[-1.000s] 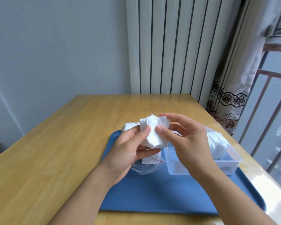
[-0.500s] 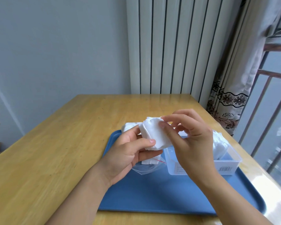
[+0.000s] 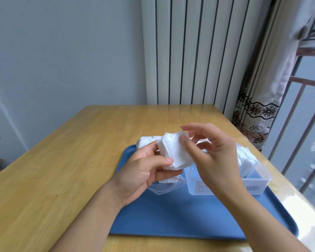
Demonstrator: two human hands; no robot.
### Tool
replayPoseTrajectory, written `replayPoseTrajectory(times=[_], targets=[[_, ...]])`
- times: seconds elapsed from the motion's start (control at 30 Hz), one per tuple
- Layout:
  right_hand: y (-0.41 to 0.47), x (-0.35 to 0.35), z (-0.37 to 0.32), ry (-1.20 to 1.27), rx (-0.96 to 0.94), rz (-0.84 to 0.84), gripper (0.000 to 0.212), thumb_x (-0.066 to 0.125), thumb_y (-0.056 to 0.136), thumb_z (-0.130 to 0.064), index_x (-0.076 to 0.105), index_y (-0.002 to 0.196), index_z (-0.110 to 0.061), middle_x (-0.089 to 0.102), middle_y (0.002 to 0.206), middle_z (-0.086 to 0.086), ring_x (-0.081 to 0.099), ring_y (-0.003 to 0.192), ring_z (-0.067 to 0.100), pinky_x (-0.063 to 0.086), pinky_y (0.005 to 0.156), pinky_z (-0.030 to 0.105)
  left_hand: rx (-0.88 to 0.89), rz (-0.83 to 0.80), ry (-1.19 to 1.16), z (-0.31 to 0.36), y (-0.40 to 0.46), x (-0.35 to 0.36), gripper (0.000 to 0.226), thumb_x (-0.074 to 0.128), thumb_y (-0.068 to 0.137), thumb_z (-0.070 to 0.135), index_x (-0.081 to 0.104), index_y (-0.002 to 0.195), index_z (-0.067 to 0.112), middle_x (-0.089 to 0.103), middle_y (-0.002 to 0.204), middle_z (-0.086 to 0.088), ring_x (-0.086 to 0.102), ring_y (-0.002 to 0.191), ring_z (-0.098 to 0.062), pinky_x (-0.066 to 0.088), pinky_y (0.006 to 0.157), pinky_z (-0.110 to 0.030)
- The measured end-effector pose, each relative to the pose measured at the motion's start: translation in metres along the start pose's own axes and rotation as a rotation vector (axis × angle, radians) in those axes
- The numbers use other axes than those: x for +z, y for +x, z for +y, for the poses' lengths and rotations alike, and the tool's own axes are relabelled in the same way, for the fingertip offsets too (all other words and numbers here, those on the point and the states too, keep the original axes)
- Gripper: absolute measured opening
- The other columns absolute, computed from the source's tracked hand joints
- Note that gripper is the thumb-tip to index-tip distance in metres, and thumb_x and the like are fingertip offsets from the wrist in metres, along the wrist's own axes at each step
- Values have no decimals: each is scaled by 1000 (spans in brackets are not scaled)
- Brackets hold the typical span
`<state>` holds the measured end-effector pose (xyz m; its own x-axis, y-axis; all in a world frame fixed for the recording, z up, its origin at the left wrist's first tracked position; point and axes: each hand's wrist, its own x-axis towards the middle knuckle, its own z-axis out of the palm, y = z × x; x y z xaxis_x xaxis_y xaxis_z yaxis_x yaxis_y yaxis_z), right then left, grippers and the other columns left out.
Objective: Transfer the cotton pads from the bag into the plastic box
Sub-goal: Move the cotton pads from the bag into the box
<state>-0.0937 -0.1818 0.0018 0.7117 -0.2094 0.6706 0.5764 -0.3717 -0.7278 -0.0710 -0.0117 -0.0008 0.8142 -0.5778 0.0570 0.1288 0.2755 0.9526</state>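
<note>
Holding a small stack of cotton pads point(image 3: 173, 153) above the blue tray point(image 3: 180, 215), the left hand point(image 3: 144, 171) has its thumb curled over the front of the stack and its fingers folded behind it. The right hand point(image 3: 211, 157) meets the stack from the other side, thumb pressed on the top pad, with the other fingers spread loosely above and behind; whether it truly pinches a pad cannot be told. Both forearms rise from the near edge of the surface point(image 3: 62, 160), palms turned toward each other.

Beneath the left hand lies the clear bag point(image 3: 162, 188), with a few white pads visible inside it. More pads point(image 3: 145, 140) sit behind the left hand, at the tray's far left corner. The plastic box point(image 3: 258, 180) stands on the tray's right side and already holds a heap of pads. Judging by this, the transfer is well under way, with the held stack and the bag's remainder left to go.
</note>
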Motion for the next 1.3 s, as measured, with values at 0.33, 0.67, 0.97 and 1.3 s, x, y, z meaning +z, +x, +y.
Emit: replayPoseTrajectory(times=[0.33,0.67,0.97,1.3], targets=[[2,-6,13,-406,-503,80,7,74,87,-4,81,86,-8,64,88,8,57,71,25,47,60,37,-34,21,-14,-1,0,1,48,57,82,8,63,130,11,71,121,-15,69,115,-31,60,86,-32],[0,-15,8,-497,-744,-6,17,71,84,10,81,90,-3,70,88,14,59,71,30,50,60,37,-53,29,-125,6,-1,1,38,48,94,1,64,128,3,70,123,-22,71,109,-38,61,78,-27],[-5,-5,1,-367,-454,-129,4,62,97,-12,64,98,-15,66,91,-8,59,87,14,48,71,28,-39,73,-73,4,-1,-1,35,47,96,-2,63,127,5,73,112,-18,74,100,-32,62,79,-30],[-2,-6,-4,-10,51,-176,16,81,84,-16,68,77,-22,67,69,-9,52,60,5,43,59,21,2,36,-11,-2,2,-3,48,59,83,5,63,131,10,71,116,-16,70,108,-25,59,87,-32]])
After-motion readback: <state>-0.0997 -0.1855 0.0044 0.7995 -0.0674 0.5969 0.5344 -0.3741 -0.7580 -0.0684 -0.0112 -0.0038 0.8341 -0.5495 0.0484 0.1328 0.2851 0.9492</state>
